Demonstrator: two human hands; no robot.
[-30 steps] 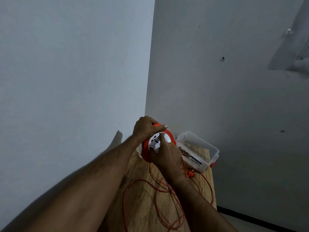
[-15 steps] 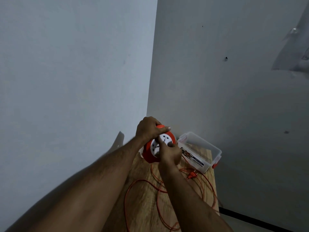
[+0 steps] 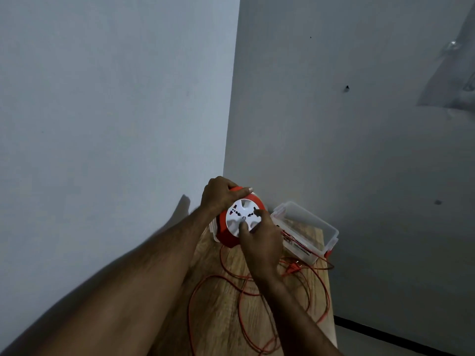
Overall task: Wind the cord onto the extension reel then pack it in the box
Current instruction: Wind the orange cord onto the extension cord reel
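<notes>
The extension reel (image 3: 237, 217) is a round orange drum with a white socket face, held upright above the wooden table (image 3: 213, 299). My left hand (image 3: 218, 192) grips its top rim. My right hand (image 3: 259, 238) presses its fingers on the white face near the centre. The thin orange cord (image 3: 226, 278) lies in loose loops over the table, its orange plug (image 3: 293, 268) near the box. The clear plastic box (image 3: 308, 231) stands open to the right of the reel.
The table sits in a corner, with one grey wall to the left and another behind. Its right edge drops off to the floor, where a dark baseboard (image 3: 385, 332) runs. A white lid edge (image 3: 212, 227) shows behind the reel.
My right hand has slid down and to the right across the reel face, so more of the white socket face shows. My left hand keeps its hold on the rim.
</notes>
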